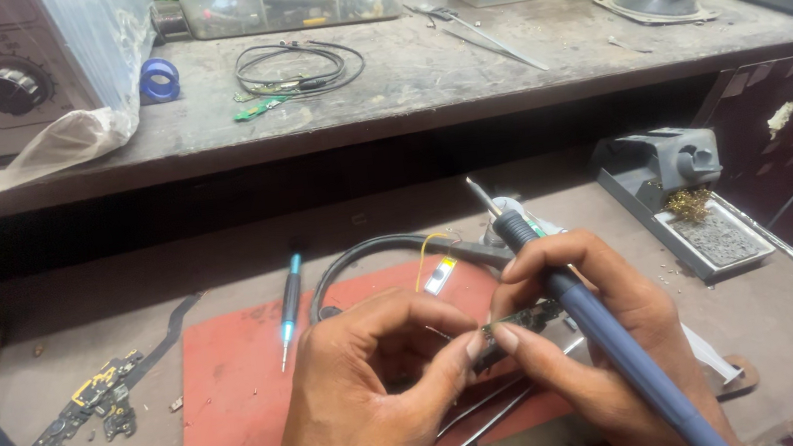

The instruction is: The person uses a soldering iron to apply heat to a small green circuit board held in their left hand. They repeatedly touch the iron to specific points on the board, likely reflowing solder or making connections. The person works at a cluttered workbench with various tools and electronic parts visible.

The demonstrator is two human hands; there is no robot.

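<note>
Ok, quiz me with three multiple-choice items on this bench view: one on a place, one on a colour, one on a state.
1. Where does the small screwdriver lie?
A. on the upper shelf
B. at the red mat's far left edge, left of the hands
C. in the soldering stand

2. What colour is the soldering iron's handle?
A. yellow
B. red
C. blue-grey

3. How is the small circuit board held?
A. pinched between fingertips of left hand and right hand
B. lying flat on the mat
C. clamped in a vice

Answers: 1 B, it rests on the mat edge beside the left hand. 2 C, the grip running through the right hand is blue-grey. 3 A, both hands' fingertips meet on it above the mat.
</note>
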